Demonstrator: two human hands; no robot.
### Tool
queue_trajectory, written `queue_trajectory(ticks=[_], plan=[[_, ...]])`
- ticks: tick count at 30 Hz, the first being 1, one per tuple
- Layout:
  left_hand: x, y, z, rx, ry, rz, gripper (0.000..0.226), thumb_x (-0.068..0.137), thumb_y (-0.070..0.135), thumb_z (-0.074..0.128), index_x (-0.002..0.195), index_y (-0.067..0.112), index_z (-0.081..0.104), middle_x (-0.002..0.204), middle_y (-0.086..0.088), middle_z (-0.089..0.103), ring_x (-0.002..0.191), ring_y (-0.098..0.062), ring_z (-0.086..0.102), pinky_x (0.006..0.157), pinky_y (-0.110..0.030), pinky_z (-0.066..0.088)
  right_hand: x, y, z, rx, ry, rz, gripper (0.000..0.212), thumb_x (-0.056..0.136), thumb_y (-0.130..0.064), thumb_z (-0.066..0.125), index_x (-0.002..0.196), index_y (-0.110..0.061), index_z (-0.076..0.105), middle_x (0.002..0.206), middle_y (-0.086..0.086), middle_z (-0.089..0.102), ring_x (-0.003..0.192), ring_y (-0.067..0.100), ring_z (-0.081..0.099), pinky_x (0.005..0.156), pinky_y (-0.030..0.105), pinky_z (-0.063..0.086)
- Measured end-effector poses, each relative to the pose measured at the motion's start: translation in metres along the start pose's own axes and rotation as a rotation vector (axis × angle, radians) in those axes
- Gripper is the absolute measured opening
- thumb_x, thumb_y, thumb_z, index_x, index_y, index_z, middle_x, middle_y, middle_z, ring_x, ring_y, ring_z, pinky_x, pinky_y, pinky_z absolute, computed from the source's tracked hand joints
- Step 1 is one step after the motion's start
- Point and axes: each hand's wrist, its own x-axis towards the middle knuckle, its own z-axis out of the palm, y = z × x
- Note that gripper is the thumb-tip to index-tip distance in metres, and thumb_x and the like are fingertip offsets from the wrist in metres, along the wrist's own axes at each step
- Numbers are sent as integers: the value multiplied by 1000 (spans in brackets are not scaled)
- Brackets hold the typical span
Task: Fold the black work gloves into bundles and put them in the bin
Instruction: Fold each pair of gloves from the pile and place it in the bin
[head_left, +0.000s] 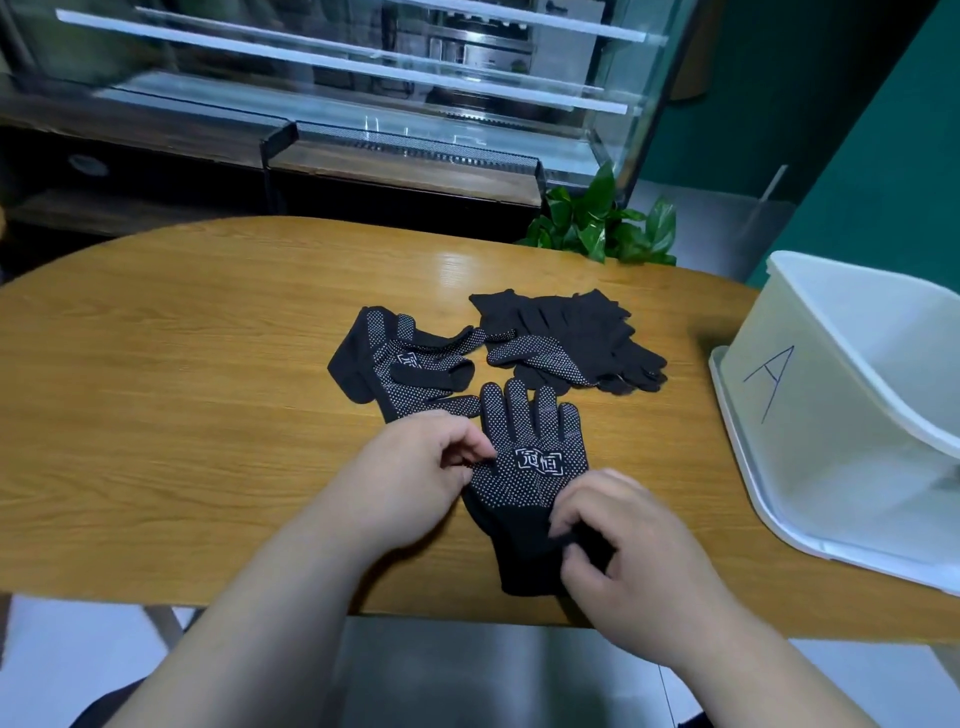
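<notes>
Left hand (415, 462): thumb-and-forefinger pinch on the left edge of the near glove (524, 467), about palm level. Right hand (618, 535): fingers curled, pinching the cuff fabric on the right side. Near glove flat on the desk (208, 389), dotted palm and white logo up, fingers pointing away, cuff close to the front edge. Can't tell if single or two stacked.

Likely step: squaring up and starting the fold. To do well:
- Pull lightly outward with both pinches to flatten wrinkles before folding.
- Tuck the thumb in first so nothing sticks out of the bundle.
- Fold or roll from fingertips toward cuff, then turn the cuff over to lock it; knit looks stretchy, so should hold.
- Press flat against the desk while folding; limp fabric springs open otherwise.
- Watch the front edge: cuff near the drop-off.

Still waiting: dotted glove set (400, 364) just beyond the left hand, loose pile (571, 338) behind and to the right. Bin (810, 431), white with "A" on its wall, at the right end of the desk, well apart from the near glove; no bundle visible inside from this angle.
</notes>
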Motion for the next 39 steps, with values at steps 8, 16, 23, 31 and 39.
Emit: queue_trajectory(ticks=[8, 16, 23, 31, 39], plan=[[4, -6, 4, 80, 8, 27, 38, 84, 11, 75, 85, 46, 61, 96, 15, 60, 91, 0, 56, 75, -2, 34, -5, 1, 2, -8, -10, -31, 16, 66, -16, 56, 78, -27, 57, 88, -17, 53, 87, 9, 51, 75, 24, 41], [3, -7, 3, 69, 3, 35, 36, 85, 10, 73, 87, 44, 62, 96, 16, 60, 90, 7, 55, 76, -1, 35, -7, 2, 3, -77, -77, -91, 17, 68, -18, 57, 80, -29, 63, 87, -18, 51, 87, 8, 51, 77, 24, 41], [-3, 2, -3, 48, -86, 160, 29, 80, 8, 76, 85, 35, 71, 89, 13, 62, 84, -1, 59, 74, -13, 42, -12, 9, 0, -73, -98, -118, 21, 73, -20, 63, 86, -34, 70, 87, -19, 50, 90, 7, 49, 84, 24, 35], [-21, 18, 1, 123, -364, 311, 25, 75, 21, 77, 96, 32, 71, 93, 18, 57, 95, -1, 56, 81, -16, 44, -19, 11, 1, -100, -88, -96, 19, 80, -26, 63, 92, -36, 74, 82, -19, 51, 84, 5, 51, 75, 20, 39], [-42, 12, 19, 329, -291, 322, 49, 69, 50, 79, 112, 38, 58, 104, 20, 45, 102, -4, 41, 90, -25, 39, -36, 5, 12, -41, 4, 96, 19, 81, -44, 59, 93, -34, 70, 89, -22, 56, 88, 7, 54, 71, 29, 50]])
